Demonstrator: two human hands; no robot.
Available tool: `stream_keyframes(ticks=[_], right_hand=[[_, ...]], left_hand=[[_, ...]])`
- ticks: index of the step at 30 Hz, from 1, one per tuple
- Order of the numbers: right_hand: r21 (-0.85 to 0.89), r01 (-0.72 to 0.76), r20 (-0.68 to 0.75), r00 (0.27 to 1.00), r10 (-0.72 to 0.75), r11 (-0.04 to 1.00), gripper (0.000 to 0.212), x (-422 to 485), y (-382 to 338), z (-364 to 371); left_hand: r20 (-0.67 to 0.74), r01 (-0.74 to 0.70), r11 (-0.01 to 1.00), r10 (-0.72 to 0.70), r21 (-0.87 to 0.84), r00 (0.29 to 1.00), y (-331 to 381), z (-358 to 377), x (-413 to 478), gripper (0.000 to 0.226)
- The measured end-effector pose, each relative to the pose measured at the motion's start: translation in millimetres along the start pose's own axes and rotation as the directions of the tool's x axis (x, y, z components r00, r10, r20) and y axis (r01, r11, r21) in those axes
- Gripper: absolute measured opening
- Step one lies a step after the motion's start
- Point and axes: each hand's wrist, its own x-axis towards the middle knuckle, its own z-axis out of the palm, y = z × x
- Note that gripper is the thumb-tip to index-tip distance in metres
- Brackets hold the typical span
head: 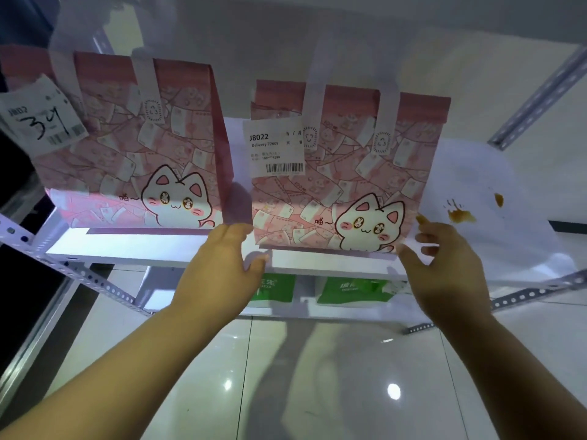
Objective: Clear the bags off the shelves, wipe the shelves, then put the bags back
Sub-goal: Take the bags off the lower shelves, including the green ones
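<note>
Two pink paper bags with a white cat print stand on the white shelf [133, 249]. The right bag [365, 173] carries a white delivery label; my left hand [222, 262] touches its lower left corner and my right hand [444, 258] its lower right corner, fingers spread against the sides. The left bag [133, 147] stands apart to the left with a hand-numbered tag hanging off its upper left. To the right of the held bag, the shelf surface shows brown sauce stains [460, 214].
A lower shelf holds two green bags [352, 290]. Perforated metal uprights [536, 96] and rails [95, 277] frame the rack. Glossy tiled floor [317, 376] lies below, and a dark gap runs along the left side.
</note>
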Motion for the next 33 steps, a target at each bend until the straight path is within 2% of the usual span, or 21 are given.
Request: stream_keyframes(ticks=[3, 6, 9, 13, 20, 24, 33], right_hand=[[-0.021, 0.068, -0.047, 0.997, -0.068, 0.997, 0.027, -22.7, -0.7, 7.8], [-0.145, 0.164, -0.048, 0.984, -0.173, 0.976, 0.02, -47.2, -1.4, 22.4], [-0.14, 0.129, 0.031, 0.992, -0.126, 0.982, 0.009, -68.2, -1.3, 39.4], [-0.154, 0.139, 0.137, 0.984, -0.118, 0.978, 0.005, -85.4, 8.0, 69.2], [-0.165, 0.186, 0.225, 0.963, -0.147, 0.968, 0.009, -98.8, 42.2, 136.2], [-0.185, 0.149, 0.343, 0.936, -0.078, 0.971, 0.009, -93.8, 70.4, 184.1], [-0.3, 0.201, 0.324, 0.941, -0.098, 0.933, 0.015, -70.2, 118.8, 277.6]], left_hand=[[0.01, -0.038, 0.999, 0.038, -0.01, 0.999, -14.5, -2.3, -15.6, 0.038], [0.057, -0.096, 0.995, 0.095, 0.018, 0.994, -36.0, -0.3, -29.0, 0.028], [0.109, -0.084, 0.995, 0.079, 0.044, 0.991, -62.2, 5.8, -40.6, 0.023], [0.144, -0.038, 0.995, 0.023, 0.097, 0.989, -99.3, 21.9, -50.4, 0.019], [0.171, 0.042, 0.986, -0.07, 0.162, 0.983, -162.4, 66.5, -56.8, 0.018], [0.175, 0.056, 0.981, -0.089, 0.185, 0.981, -196.7, 107.4, -53.4, 0.016], [0.07, 0.069, 0.982, -0.082, 0.176, 0.994, -261.8, 184.5, -18.2, 0.02]])
